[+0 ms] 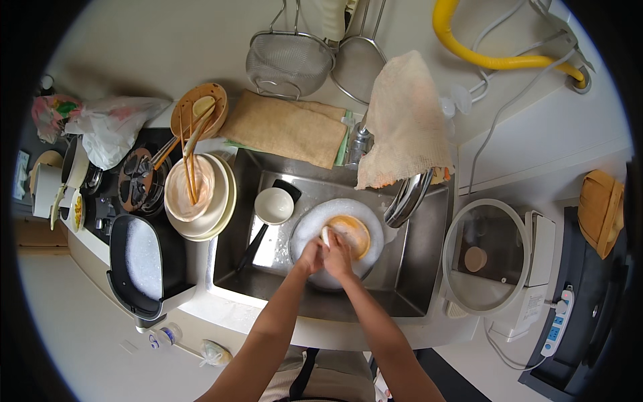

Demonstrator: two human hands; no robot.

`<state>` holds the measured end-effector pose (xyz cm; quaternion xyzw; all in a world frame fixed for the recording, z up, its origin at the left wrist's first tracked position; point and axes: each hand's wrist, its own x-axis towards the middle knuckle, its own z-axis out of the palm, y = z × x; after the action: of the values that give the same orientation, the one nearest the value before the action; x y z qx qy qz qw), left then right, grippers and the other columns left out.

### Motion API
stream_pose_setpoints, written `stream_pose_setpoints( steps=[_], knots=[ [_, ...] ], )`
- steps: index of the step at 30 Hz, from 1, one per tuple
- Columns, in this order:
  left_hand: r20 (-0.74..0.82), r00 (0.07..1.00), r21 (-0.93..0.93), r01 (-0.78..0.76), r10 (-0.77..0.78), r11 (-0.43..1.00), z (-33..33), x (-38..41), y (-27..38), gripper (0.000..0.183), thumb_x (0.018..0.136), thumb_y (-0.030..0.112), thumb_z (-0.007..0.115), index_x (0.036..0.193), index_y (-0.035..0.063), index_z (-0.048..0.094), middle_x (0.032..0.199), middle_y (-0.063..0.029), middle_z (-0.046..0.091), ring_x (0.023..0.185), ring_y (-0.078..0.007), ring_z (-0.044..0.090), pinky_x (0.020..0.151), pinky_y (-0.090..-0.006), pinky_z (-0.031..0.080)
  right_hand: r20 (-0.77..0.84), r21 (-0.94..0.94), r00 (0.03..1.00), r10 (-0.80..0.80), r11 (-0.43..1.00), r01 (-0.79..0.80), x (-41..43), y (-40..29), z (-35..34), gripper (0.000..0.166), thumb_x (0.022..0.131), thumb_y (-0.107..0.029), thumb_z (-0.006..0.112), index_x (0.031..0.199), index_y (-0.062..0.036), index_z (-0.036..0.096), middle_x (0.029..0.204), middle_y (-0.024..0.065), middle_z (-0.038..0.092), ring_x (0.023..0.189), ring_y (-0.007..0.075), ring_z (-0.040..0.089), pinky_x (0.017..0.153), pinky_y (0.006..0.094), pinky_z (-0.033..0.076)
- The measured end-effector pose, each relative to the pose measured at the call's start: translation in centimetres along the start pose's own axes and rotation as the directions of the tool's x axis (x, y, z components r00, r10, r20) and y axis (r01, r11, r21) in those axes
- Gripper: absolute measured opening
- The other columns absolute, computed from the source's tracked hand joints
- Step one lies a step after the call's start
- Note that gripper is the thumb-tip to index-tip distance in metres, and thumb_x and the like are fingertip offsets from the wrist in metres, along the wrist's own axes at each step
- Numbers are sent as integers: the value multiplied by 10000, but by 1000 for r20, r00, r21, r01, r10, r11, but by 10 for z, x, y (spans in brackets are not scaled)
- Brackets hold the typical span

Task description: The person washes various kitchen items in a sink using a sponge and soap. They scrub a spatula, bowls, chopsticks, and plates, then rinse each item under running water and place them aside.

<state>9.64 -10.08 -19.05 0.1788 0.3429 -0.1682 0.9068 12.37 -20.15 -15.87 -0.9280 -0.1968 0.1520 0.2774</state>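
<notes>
Both of my hands meet over a round basin of soapy water point(311, 223) in the stainless steel sink. My left hand point(312, 255) and my right hand point(336, 252) are together on a small white item point(325, 236), whose kind I cannot tell. Beside my right hand, an orange-yellow round dish point(359, 233) lies in the foam. To the left in the sink, a small white bowl point(274, 206) rests over a black-handled utensil point(253, 246). The chrome faucet point(409, 201), draped with a beige cloth point(407, 120), stands at the back right.
Left of the sink are stacked bowls and plates point(226, 201) with chopsticks, and a black air fryer basket point(123, 281) with foamy water. Folded brown cloths point(296, 125) lie behind the sink. At right stands an appliance with a round clear lid point(449, 256); a power strip point(557, 326) lies farther right.
</notes>
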Motion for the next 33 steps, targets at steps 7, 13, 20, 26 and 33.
stream_pose_setpoints(
  steps=[7, 13, 20, 26, 33],
  knots=[
    [-346, 886, 881, 193, 310, 431, -13, 3, 14, 302, 870, 256, 459, 924, 17, 637, 883, -163, 653, 831, -317, 631, 762, -424, 503, 422, -135, 900, -110, 974, 183, -14, -15, -35, 480, 834, -245, 552, 1291, -116, 484, 1274, 138, 491, 1039, 369, 525, 907, 437, 415],
    [-108, 843, 973, 199, 526, -119, 15, -23, 12, 335, 871, 232, 424, 940, -14, 641, 923, -260, 633, 887, -384, 622, 805, -490, 472, 124, -400, 990, -72, 909, 116, -25, -6, -77, 490, 831, -146, 480, 1320, -127, 465, 1366, 111, 397, 1189, 417, 366, 951, 507, 371],
    [-72, 981, 961, 116, 179, -251, 31, -28, 32, 318, 854, 201, 467, 957, -57, 621, 957, -269, 628, 706, -393, 652, 689, -452, 535, -161, -135, 987, 14, 990, -36, -8, 15, -11, 562, 783, -123, 578, 1326, -82, 441, 1330, 188, 413, 1090, 419, 445, 966, 445, 361],
    [-217, 958, 782, 54, 190, 621, 34, -50, 41, 387, 828, 137, 471, 1126, -105, 519, 973, -243, 615, 673, -374, 652, 437, -420, 562, 101, 120, 967, -234, 968, 221, -13, 10, 2, 437, 763, -123, 593, 1195, -80, 545, 1184, 188, 534, 1095, 359, 490, 952, 431, 387],
    [-337, 932, 699, 156, 130, 698, 30, -59, 39, 401, 798, 39, 489, 1178, -87, 461, 929, -193, 583, 692, -321, 642, 422, -425, 569, 122, -79, 980, -158, 983, 168, -26, -12, -32, 207, 808, -114, 541, 998, -75, 613, 1160, 142, 556, 1071, 385, 493, 923, 432, 411]
  ],
)
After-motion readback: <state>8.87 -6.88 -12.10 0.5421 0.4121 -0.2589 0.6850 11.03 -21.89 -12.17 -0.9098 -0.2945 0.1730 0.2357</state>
